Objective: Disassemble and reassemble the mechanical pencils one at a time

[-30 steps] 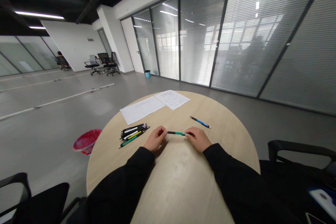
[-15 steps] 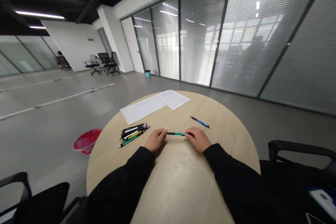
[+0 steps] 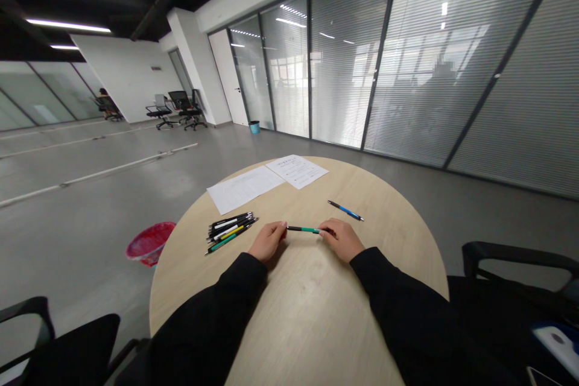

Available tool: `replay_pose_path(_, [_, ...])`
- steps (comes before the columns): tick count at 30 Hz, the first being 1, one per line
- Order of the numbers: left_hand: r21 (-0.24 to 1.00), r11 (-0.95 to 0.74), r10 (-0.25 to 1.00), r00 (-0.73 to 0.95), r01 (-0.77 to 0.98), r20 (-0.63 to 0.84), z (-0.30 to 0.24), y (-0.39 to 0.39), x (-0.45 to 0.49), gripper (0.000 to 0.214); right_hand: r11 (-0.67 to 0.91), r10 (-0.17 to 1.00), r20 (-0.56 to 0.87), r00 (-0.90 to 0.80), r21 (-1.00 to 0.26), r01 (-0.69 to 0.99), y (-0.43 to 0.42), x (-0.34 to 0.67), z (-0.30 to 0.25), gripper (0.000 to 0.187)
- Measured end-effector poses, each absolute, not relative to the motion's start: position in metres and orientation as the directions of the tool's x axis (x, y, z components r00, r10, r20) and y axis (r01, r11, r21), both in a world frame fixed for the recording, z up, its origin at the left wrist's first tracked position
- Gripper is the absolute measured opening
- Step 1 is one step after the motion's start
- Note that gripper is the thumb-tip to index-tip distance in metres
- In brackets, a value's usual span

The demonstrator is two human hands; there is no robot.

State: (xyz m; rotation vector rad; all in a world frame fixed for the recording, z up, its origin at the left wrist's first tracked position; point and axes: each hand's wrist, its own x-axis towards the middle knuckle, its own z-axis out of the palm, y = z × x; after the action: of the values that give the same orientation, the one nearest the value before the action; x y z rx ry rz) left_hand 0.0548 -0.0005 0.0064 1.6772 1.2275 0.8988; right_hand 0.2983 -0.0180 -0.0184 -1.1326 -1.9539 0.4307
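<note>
Pinching the green-and-black pen [image 3: 304,230] mid-frame, the left hand [image 3: 266,242] and right hand [image 3: 342,240] could slip. Uneven pulling might flick it away.

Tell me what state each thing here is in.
Green-and-black pen: held at both ends
Left hand: closed on that pen's black end
Right hand: closed on its other end
Blue-and-black pen: lying alone
Pen pile: loose, overlapping
Paper sheets: flat
Blinds: lowered
Ceiling lights: lit
</note>
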Motion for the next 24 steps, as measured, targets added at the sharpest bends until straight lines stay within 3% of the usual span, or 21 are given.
replay_pose_path(14, [0.907, -0.221, 0.930, 0.357, 0.359, 0.085, 0.0035, 0.0035, 0.0496, 0.048, 0.535, 0.839, 0.474, -0.267, -0.626, 0.568, -0.0175, 0.2991, -0.0193, 0.012])
replay_pose_path(24, [0.949, -0.148, 0.961, 0.269, 0.277, 0.071, 0.0033, 0.0013, 0.0523, 0.045, 0.530, 0.843, 0.464, -0.272, -0.628, 0.570, -0.0197, 0.2962, -0.0174, 0.012])
